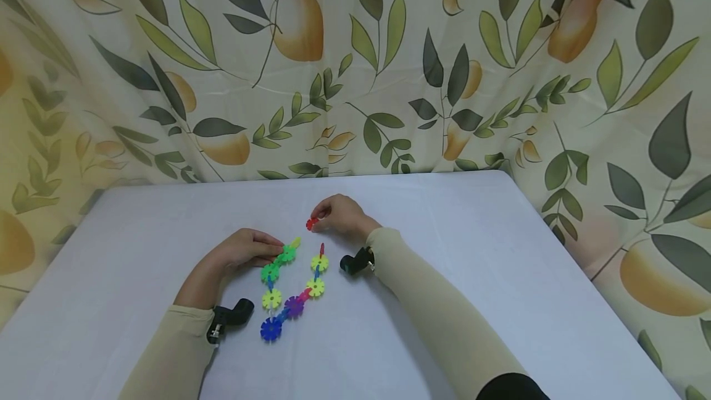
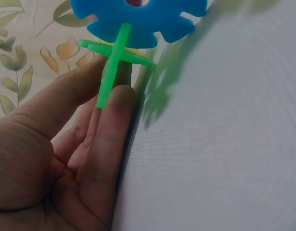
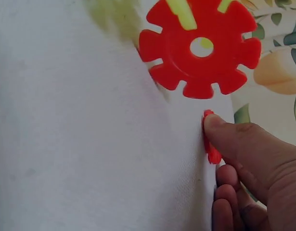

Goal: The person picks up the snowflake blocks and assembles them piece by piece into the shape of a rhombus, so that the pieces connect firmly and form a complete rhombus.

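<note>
A chain of interlocked, notched plastic discs forms a U on the table, with a blue disc (image 1: 271, 329) and a purple disc (image 1: 294, 307) at its near bend. My left hand (image 1: 244, 249) pinches a green disc (image 2: 107, 86) at the chain's far left end. Beyond it in the left wrist view stands a larger-looking blue disc (image 2: 148, 29). Between thumb and fingers, my right hand (image 1: 341, 215) holds a separate red disc (image 3: 214, 155), seen edge-on in the right wrist view. Just nearer is the chain's right end, another red disc (image 3: 200, 72) slotted to a yellow disc (image 1: 319, 263).
A white cloth covers the table (image 1: 444, 252). Behind it hangs a curtain (image 1: 333, 110) printed with leaves and fruit. Black wrist cameras (image 1: 230, 316) sit on both sleeves, the right one close beside the chain.
</note>
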{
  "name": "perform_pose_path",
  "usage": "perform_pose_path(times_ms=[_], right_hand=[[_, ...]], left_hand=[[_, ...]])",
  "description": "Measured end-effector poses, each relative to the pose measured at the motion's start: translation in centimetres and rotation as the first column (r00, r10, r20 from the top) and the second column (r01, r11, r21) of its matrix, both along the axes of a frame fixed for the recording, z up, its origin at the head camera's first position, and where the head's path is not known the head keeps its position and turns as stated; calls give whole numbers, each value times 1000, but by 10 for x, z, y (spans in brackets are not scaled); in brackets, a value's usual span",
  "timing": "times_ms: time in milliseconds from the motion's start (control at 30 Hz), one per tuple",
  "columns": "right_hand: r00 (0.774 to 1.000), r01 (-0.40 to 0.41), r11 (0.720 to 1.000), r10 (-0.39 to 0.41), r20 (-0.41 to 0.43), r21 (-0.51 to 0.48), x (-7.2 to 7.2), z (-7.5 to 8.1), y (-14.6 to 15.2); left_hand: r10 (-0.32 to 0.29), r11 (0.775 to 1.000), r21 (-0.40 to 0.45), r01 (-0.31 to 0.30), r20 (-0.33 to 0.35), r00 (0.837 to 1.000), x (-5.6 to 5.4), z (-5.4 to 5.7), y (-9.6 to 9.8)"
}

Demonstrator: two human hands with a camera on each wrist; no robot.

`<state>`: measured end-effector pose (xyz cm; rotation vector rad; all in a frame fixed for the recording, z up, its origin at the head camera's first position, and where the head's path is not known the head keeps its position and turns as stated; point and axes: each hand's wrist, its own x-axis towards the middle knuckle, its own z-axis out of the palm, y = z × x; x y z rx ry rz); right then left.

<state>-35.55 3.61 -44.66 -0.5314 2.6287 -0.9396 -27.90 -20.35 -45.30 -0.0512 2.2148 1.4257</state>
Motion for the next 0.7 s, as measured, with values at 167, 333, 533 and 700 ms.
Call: perform_pose_path(times_ms=[167, 333, 533, 700], right_hand=[[1000, -4, 999, 4, 0, -41, 2, -2, 2], [999, 15, 993, -18, -27, -120, 7, -8, 6], [997, 48, 969, -61, -49, -240, 12, -17, 13], [995, 73, 938, -90, -33, -339, 17, -23, 17]], left_hand=[[3, 1000, 27, -3, -2, 1000, 0, -1, -1], [0, 999, 33, 0, -4, 1000, 0, -1, -1], [0, 1000, 16, 0, 1, 1000, -1, -2, 0], [-11, 1000, 15, 11, -9, 1000, -2, -3, 0]])
